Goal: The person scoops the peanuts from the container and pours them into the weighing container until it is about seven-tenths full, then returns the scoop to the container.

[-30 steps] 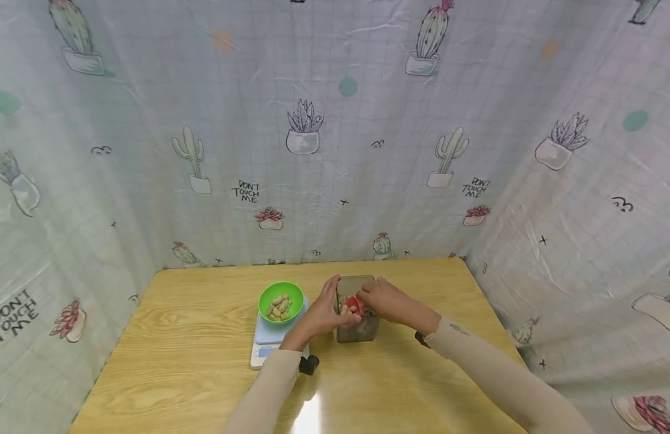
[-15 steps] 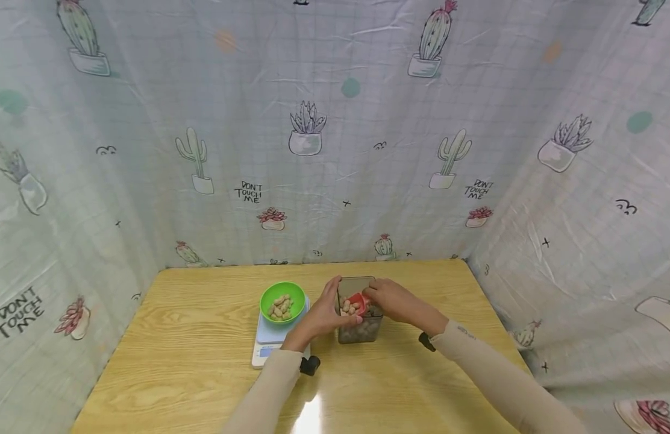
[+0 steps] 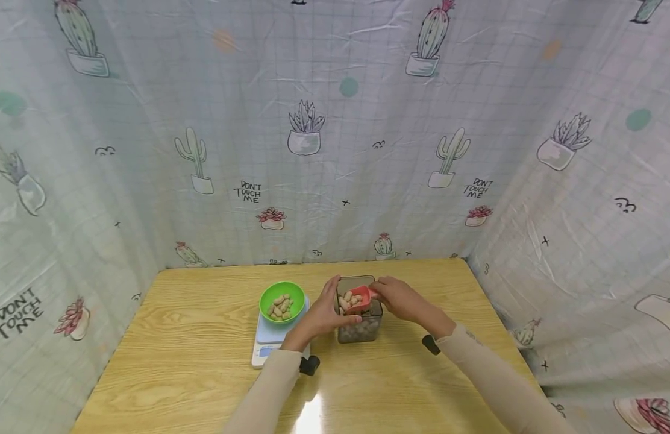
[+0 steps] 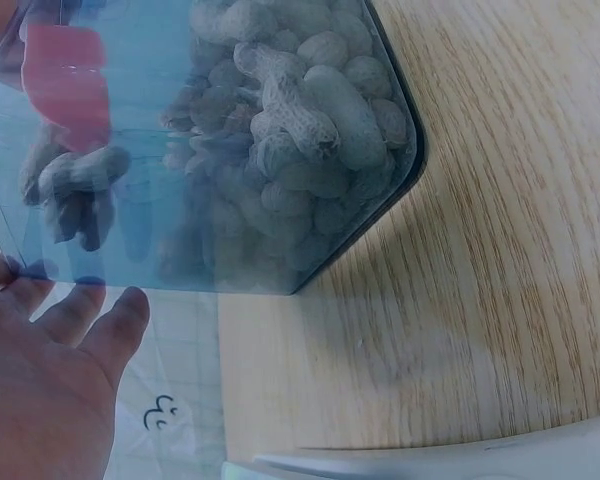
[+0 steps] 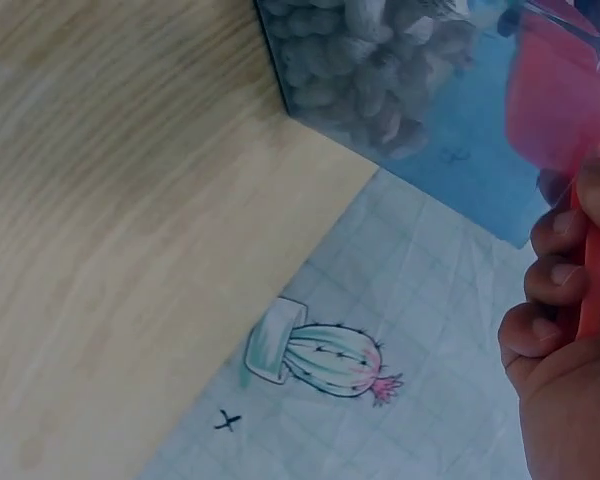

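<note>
A red scoop [image 3: 363, 292] loaded with peanuts [image 3: 348, 299] is held up inside the top of a clear, smoky plastic container [image 3: 370, 330]. My right hand [image 3: 400, 298] grips the scoop's handle, fingers curled round it in the right wrist view. More peanuts [image 4: 310, 120] fill the bottom of the container, below the scoop. On the container's left side, my left hand [image 3: 320, 314] holds it near the rim, thumb across the front and fingers at the back. A bright green bowl [image 3: 267, 295] containing some peanuts sits to the left of that hand.
Under the green bowl is a white kitchen scale [image 3: 267, 336], its display partly beside the left forearm. Everything stands on a wooden table [image 3: 194, 337]. A cactus-print curtain [image 3: 340, 175] rises behind the table and along both sides.
The right hand has drawn the red scoop up and slightly right, from among the peanuts to near the container's rim, and peanuts now show in it. The left hand stays on the container.
</note>
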Tool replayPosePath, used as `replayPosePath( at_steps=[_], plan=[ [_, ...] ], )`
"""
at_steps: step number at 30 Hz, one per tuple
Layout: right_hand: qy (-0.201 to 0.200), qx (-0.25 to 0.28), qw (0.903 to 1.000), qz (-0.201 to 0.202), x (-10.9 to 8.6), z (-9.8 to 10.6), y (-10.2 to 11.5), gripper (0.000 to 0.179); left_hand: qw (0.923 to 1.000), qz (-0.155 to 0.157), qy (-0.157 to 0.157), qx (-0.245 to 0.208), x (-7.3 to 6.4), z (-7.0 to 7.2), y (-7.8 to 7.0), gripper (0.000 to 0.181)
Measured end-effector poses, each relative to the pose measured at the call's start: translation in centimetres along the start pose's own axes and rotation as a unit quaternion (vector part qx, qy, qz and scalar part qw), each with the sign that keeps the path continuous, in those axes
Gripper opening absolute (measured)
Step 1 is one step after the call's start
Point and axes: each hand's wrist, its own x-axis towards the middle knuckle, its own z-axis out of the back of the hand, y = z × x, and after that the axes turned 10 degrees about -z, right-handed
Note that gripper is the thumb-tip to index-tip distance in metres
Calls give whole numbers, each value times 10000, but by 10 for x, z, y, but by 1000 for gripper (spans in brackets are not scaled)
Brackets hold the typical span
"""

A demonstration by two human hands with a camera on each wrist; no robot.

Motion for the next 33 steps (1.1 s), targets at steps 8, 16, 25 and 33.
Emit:
replayPosePath(
  at_steps=[8, 16, 25, 33],
  plan=[
    [-390, 423, 9981, -233, -7, -8, -3, 22, 10000, 51, 47, 44, -1, 0, 0, 118],
    [-642, 823, 9937, -395, -9, -11, -3, 25, 10000, 14, 33, 68, 1, 0, -1, 119],
    [-818, 1004, 9903, -505, -17, -17, -7, 20, 10000, -17, 38, 43, 0, 0, -1, 120],
    [-1115, 940, 9880, -504, -22, -21, -12, 19, 9999, 39, 54, 131, 1, -1, 1, 119]
  ],
)
